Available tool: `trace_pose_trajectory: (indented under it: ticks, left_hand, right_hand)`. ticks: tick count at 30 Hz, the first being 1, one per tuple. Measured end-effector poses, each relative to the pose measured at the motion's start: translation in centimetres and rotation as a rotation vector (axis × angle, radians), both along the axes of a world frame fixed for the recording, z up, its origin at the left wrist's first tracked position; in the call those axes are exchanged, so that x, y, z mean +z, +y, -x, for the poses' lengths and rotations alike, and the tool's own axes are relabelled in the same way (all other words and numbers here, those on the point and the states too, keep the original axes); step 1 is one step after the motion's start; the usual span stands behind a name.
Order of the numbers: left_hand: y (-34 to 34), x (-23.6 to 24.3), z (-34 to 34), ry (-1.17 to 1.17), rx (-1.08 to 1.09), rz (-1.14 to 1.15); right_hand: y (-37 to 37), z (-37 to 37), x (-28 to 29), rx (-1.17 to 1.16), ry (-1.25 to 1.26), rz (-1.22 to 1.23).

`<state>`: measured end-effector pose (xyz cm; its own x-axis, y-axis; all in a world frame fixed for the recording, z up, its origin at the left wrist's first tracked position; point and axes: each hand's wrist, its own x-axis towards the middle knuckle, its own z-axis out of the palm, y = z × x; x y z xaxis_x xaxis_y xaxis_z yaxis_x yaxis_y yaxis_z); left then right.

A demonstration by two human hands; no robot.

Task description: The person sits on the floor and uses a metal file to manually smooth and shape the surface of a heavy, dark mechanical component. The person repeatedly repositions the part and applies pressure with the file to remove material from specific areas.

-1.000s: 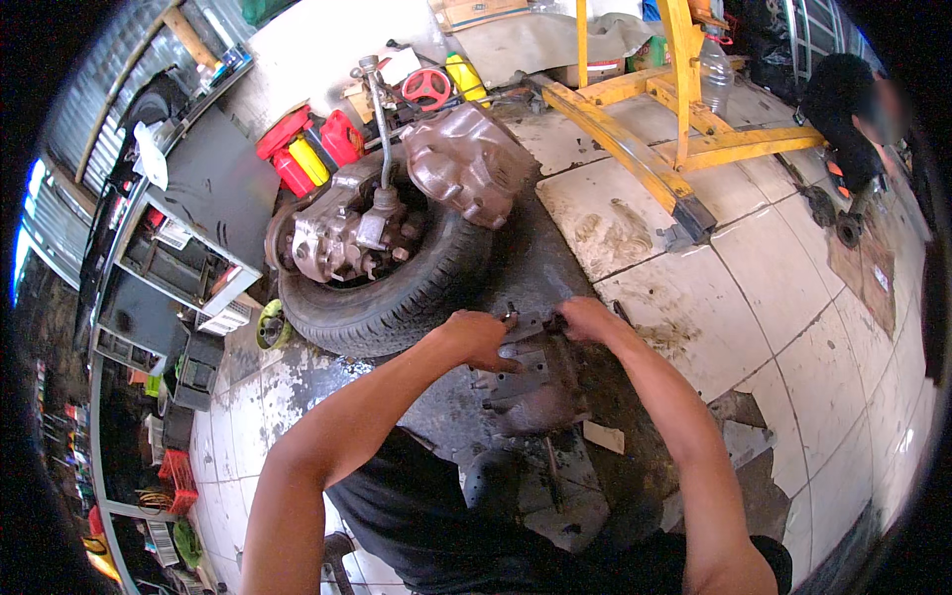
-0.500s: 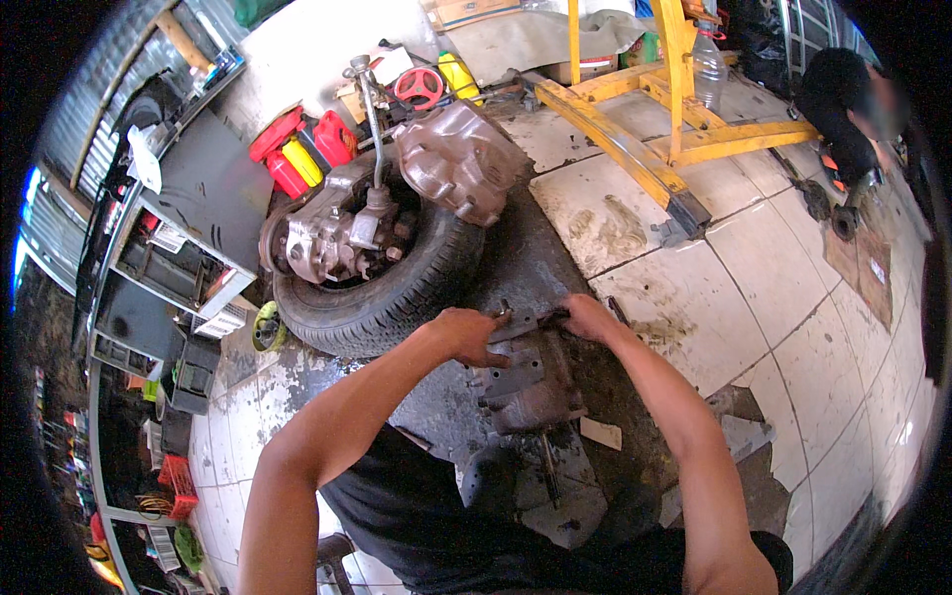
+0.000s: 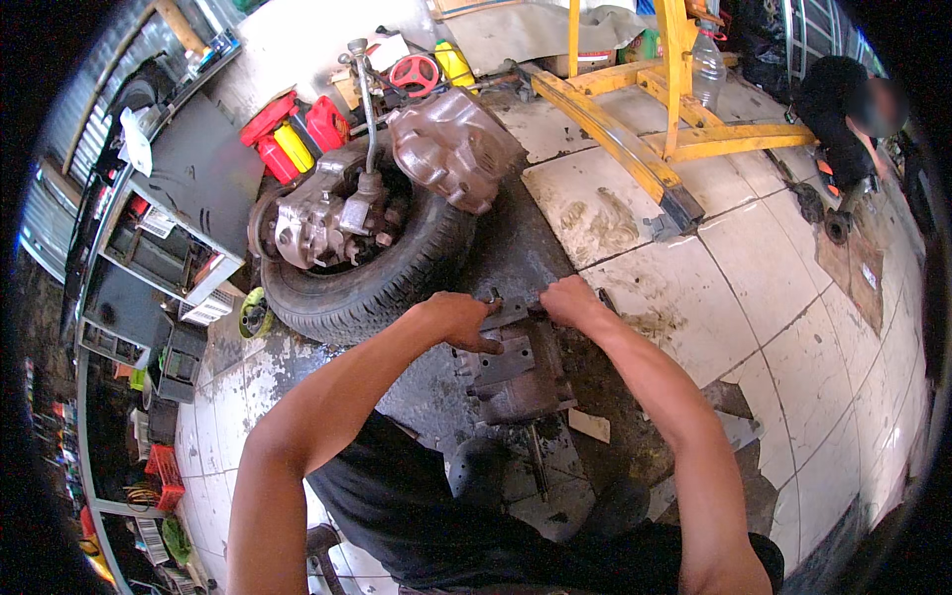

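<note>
A greasy grey-brown metal gearbox housing [image 3: 521,395] rests on the floor between my knees, with a flat plate-like face and bolt holes on top. My left hand [image 3: 458,319] curls over its far left corner, the thumb lying on the top face. On the far right corner, the fingers of my right hand [image 3: 568,301] are closed around the housing's edge; the fingertips are partly hidden. A thin metal shaft [image 3: 537,464] sticks out from the housing's near side toward me.
Ahead on the left lies a tyre [image 3: 377,293] carrying another gear assembly [image 3: 322,226] with a lever and a bell-shaped casing [image 3: 456,149]. A yellow steel frame [image 3: 615,129] stands beyond. Grey cabinets [image 3: 198,169] line the left. Another person [image 3: 833,109] is at the far right.
The view has shifted slightly, so the scene sits a little higher and farther left. The right hand's fingers look more tightly curled; both hands stay at the housing's far corners.
</note>
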<state>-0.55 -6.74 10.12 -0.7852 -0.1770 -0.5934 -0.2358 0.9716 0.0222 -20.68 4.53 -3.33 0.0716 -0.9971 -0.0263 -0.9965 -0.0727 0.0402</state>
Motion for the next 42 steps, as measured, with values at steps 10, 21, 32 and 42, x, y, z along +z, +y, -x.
trace_pose_trajectory:
  ticks: [10, 21, 32, 42]
  left_hand:
    - [0.4, 0.5, 0.3, -0.076, 0.059, -0.02]
    - [-1.2, 0.0, 2.3, -0.039, 0.019, -0.164]
    - [-3.0, -0.9, 0.0, 0.091, -0.012, -0.123]
    - [-2.3, 1.0, 0.5, 0.184, 0.039, -0.206]
  right_hand:
    - [1.8, 0.3, -1.5, -0.232, -0.216, -0.013]
    - [-0.9, -0.3, 0.0, -0.476, 0.02, -0.213]
    - [4.2, 2.4, -0.6, -0.551, -1.092, 0.011]
    - [7.8, -9.7, 0.8, -0.886, -0.747, 0.186]
